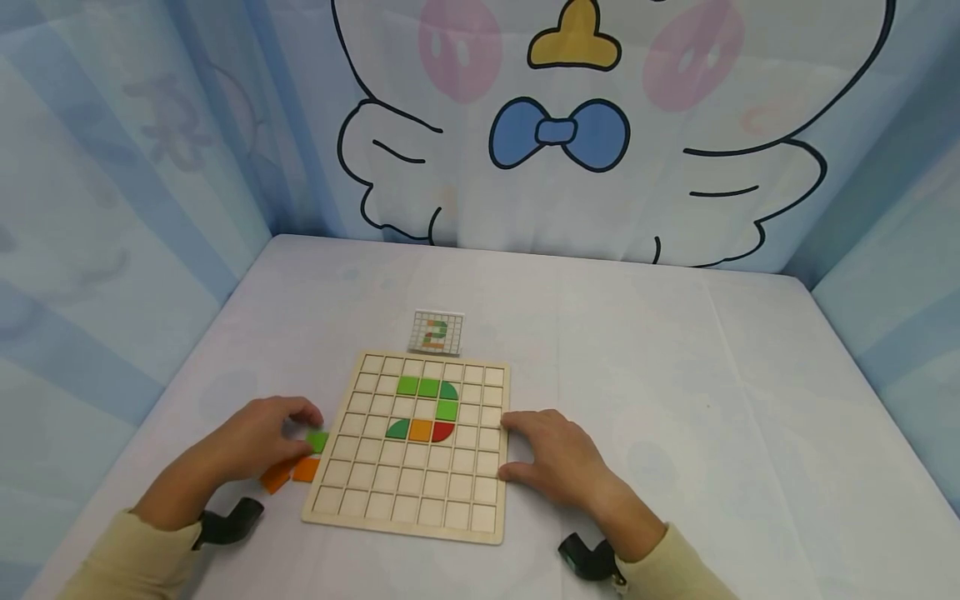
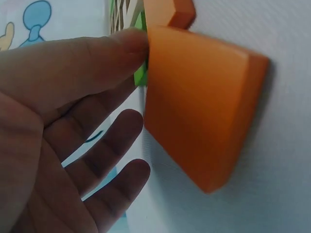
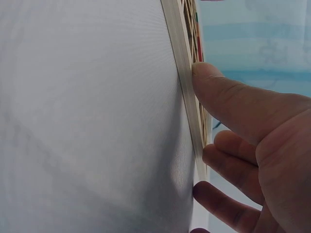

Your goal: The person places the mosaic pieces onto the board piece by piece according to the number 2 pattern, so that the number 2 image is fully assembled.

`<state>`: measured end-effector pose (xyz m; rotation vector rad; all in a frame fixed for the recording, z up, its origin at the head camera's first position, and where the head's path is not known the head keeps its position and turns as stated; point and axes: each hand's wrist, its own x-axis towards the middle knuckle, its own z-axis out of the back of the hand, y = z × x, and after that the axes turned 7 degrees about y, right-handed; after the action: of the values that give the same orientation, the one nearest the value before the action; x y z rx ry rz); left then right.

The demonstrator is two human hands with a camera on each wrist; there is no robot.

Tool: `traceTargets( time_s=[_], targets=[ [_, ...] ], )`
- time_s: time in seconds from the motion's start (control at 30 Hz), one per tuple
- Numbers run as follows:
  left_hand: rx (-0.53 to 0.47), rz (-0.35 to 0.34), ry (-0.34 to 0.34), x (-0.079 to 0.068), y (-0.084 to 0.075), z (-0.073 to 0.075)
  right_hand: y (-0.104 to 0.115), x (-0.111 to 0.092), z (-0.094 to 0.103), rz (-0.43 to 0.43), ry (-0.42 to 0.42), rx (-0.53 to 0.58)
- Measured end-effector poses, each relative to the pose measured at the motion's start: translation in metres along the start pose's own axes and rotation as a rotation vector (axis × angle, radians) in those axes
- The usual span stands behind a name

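My left hand [image 1: 251, 437] is at the left side of a wooden grid board [image 1: 405, 508], with thumb and forefinger pinching a green square tile [image 1: 317, 441] by the board's edge. In the left wrist view the thumb partly hides that green tile [image 2: 141, 75]. Two orange tiles lie below it on the table: one orange tile [image 1: 306, 469] against the board and a second orange tile [image 2: 199, 102] close under the hand. My right hand [image 1: 558, 458] rests its thumb and fingertips on the board's right edge, holding no tile. Its fingers [image 3: 233, 167] are loosely extended in the right wrist view.
On the board sit green squares [image 1: 428, 387], dark green quarter-rounds [image 1: 397, 429], an orange square [image 1: 421, 430] and a red quarter-round [image 1: 442, 431]. A small pattern card [image 1: 437, 333] lies behind the board. Printed cloth [image 1: 555, 208] walls the white table [image 1: 675, 375].
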<state>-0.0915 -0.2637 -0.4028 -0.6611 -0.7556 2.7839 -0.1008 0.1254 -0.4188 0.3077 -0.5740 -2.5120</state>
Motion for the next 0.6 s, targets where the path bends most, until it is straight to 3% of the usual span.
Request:
traceTargets(
  time_s=[0.13,0.4,0.6],
  targets=[
    [0.011,-0.02,-0.01,0.0002,0.0008,0.0004,-0.0002,-0.0004,-0.0004,0.002,0.001,0.013],
    [0.027,0.023,-0.01,0.0013,-0.0002,0.0007,0.0002,-0.0008,-0.0004,-0.007,0.007,0.01],
    [0.025,0.015,-0.018,0.0034,0.0008,-0.0004,-0.0004,-0.0009,-0.0007,-0.013,0.008,0.014]
  ],
)
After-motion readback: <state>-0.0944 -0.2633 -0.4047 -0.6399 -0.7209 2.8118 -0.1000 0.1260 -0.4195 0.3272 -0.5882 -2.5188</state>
